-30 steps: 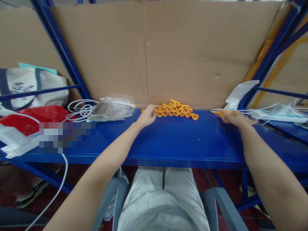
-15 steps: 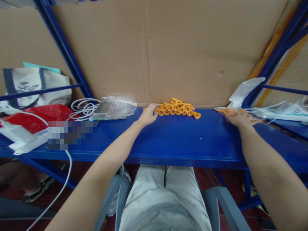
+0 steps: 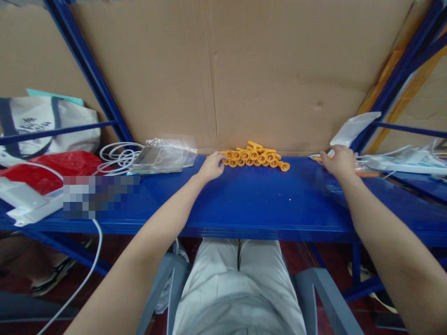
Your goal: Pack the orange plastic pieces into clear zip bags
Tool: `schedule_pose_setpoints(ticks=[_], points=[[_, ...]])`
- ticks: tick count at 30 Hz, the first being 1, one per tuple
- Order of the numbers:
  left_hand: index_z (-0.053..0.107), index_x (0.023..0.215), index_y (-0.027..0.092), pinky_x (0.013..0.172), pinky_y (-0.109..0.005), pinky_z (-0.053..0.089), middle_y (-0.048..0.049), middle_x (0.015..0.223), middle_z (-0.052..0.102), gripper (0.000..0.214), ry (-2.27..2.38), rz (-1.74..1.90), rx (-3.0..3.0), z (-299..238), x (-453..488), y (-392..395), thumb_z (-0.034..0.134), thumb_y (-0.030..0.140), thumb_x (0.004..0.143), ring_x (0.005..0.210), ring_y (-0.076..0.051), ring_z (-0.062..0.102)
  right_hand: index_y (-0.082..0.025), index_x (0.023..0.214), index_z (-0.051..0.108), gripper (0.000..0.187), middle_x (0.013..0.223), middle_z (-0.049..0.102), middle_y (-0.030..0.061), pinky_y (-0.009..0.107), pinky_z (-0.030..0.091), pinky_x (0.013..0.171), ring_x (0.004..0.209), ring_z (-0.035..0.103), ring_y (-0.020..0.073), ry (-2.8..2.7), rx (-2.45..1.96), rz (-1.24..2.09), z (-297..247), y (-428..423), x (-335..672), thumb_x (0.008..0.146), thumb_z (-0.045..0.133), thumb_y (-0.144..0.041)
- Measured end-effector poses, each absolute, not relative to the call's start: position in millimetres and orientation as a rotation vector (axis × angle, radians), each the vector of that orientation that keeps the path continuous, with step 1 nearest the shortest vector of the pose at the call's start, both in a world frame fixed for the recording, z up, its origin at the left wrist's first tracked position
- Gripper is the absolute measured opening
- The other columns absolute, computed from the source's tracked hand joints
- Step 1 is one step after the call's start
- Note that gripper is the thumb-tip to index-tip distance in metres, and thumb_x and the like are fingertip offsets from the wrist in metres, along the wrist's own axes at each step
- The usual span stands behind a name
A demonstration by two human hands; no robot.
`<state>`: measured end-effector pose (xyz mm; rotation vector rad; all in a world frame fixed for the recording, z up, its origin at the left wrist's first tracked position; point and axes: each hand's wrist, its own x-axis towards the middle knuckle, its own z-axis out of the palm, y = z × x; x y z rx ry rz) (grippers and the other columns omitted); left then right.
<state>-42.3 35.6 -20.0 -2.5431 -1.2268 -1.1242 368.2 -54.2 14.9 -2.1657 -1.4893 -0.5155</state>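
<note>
A stack of several yellow-orange trumpet-shaped pieces [image 3: 256, 157] lies by the cardboard wall, flared ends towards me. My left hand [image 3: 212, 167] curls its fingers round the stack's left end, on a piece whose tip shows just past the hand; the exact grip is partly hidden. At the right of the table, my right hand [image 3: 340, 163] bends its fingers down over a clear plastic bag [image 3: 324, 180]. Its fingertips are partly hidden. Orange bits show beside and under this hand. A white plastic pouch [image 3: 354, 129] stands right behind it.
Left of the stack are clear plastic packets [image 3: 167, 156], a coiled white cable [image 3: 118, 158], a red bag [image 3: 56, 170] and a white power strip [image 3: 38, 207]. A canvas bag [image 3: 73, 125] stands behind them. Blue frame posts [image 3: 92, 74] bound the blue table [image 3: 244, 204].
My right hand has lifted slightly and shifted back towards the white pouch; fewer orange bits show at its fingers. My left hand stays at the stack's left end. The view has shifted a little.
</note>
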Motion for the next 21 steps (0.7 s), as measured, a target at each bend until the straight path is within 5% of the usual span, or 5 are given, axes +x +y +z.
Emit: schedule_pose_setpoints(ticks=[2, 9, 15, 21], points=[[0.071, 0.093, 0.018, 0.1, -0.041, 0.05, -0.0087, 0.104, 0.066, 0.027, -1.272, -1.097, -2.534, -21.1, -42.8, 36.8, 0.053, 0.01, 0.074, 0.105, -0.025, 0.063, -0.004, 0.13, 0.057, 0.049, 0.13, 0.059, 0.0251, 0.041, 0.041, 0.102, 0.123, 0.054, 0.0325, -1.523, -2.105, -0.459, 27.7, -55.1, 343.1, 0.096, 0.034, -0.032], [0.069, 0.095, 0.022, 0.098, -0.055, 0.049, -0.0103, 0.112, 0.066, 0.024, -1.486, -1.001, -2.43, -24.5, -44.3, 37.7, 0.058, 0.015, 0.075, 0.111, -0.031, 0.06, -0.017, 0.111, 0.074, 0.037, 0.113, 0.071, 0.0158, 0.041, 0.05, 0.092, 0.112, 0.065, 0.0336, -1.895, -2.161, -0.202, 59.4, -39.4, 272.3, 0.091, 0.049, -0.035], [0.067, 0.104, 0.017, 0.098, -0.077, 0.033, -0.0221, 0.118, 0.062, 0.035, -1.781, -1.029, -2.144, -21.6, -74.5, 46.4, 0.065, 0.022, 0.07, 0.123, -0.047, 0.048, -0.015, 0.123, 0.068, 0.041, 0.125, 0.067, 0.0182, 0.042, 0.05, 0.096, 0.119, 0.062, 0.0328, -1.917, -2.132, -0.245, 38.6, -30.1, 249.6, 0.093, 0.047, -0.033], [0.064, 0.12, 0.02, 0.096, -0.084, 0.024, -0.0236, 0.146, 0.045, 0.055, -2.431, -0.817, -1.832, -12.9, -120.6, 49.6, 0.07, 0.033, 0.067, 0.141, -0.056, 0.022, -0.014, 0.127, 0.065, 0.042, 0.128, 0.065, 0.019, 0.044, 0.049, 0.099, 0.121, 0.06, 0.034, -1.993, -2.197, -0.144, 12.0, -28.9, 263.2, 0.09, 0.05, -0.03]])
